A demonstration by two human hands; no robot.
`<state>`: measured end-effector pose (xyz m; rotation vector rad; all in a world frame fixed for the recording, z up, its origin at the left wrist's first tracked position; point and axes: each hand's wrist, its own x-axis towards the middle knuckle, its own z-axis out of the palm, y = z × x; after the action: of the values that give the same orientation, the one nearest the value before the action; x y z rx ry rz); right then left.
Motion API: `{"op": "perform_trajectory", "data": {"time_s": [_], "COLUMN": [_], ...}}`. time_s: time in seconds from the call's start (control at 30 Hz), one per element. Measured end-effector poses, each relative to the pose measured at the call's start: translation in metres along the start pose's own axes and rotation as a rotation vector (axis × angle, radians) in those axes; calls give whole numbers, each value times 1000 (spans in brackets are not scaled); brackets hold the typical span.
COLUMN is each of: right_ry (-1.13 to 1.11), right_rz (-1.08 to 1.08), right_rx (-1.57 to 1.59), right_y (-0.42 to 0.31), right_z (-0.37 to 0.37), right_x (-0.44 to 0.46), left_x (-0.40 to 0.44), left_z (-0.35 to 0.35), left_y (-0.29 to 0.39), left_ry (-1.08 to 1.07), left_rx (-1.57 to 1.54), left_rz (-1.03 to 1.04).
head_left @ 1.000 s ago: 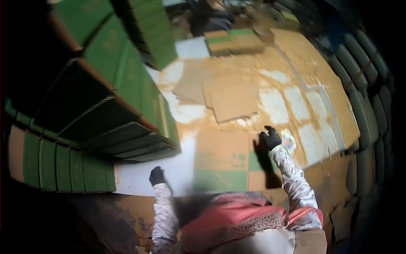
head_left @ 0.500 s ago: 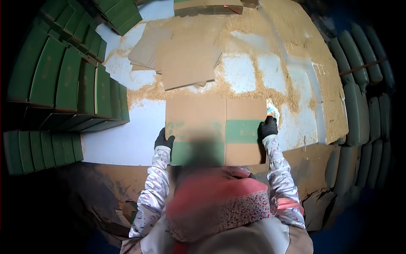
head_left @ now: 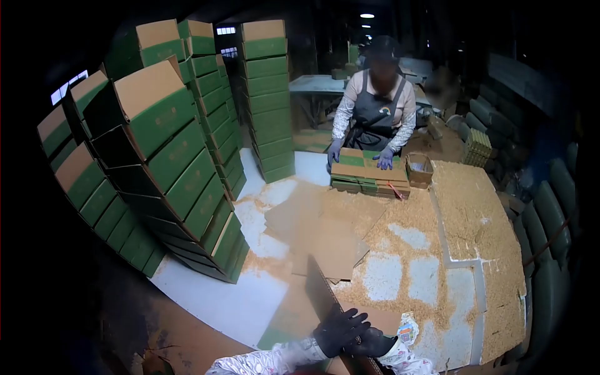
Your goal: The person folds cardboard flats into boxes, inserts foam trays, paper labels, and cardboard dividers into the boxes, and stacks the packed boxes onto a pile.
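Observation:
A flattened brown-and-green cardboard carton (head_left: 322, 284) is in front of me, one panel folded up and standing on edge. My left hand (head_left: 339, 332), in a black glove, lies over the panel's upper edge, fingers reaching across to the right. Close against it, my right hand (head_left: 374, 342), also black-gloved, grips the same panel from the right side; its fingers are partly hidden. A green-printed part of the carton (head_left: 278, 331) lies on the table to the left of the panel. Loose brown cardboard sheets (head_left: 334, 240) lie just beyond.
Tall stacks of green cartons (head_left: 169, 150) line the left side. Across the table, a person (head_left: 378, 106) touches a pile of flat cartons (head_left: 359, 167) with both gloved hands. Sawdust-like crumbs (head_left: 475, 225) cover the right side; grey sacks (head_left: 550, 231) stand beyond. A small brown box (head_left: 420, 170) is nearby.
The carton lay flat with my hands apart at its two sides; now a panel is folded up and both hands meet on it. My view has lifted, showing the person opposite.

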<state>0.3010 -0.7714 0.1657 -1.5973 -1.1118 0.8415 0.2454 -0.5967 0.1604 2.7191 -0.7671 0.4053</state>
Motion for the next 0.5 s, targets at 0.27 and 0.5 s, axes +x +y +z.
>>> {"op": "perform_trajectory", "data": {"time_s": [0.27,0.5], "right_ry": [335,492], "right_rz": [189,-358], "right_rx": [-231,-1659], "right_y": [-29,1], "right_z": [-51,-102], "right_x": [18,-7], "left_x": [-41,-65], "left_z": [-70,1], "left_y": [-9,-11], "left_ry": [178,-88], "left_rx": [-379,-112], "left_rz": [432,-401]}}
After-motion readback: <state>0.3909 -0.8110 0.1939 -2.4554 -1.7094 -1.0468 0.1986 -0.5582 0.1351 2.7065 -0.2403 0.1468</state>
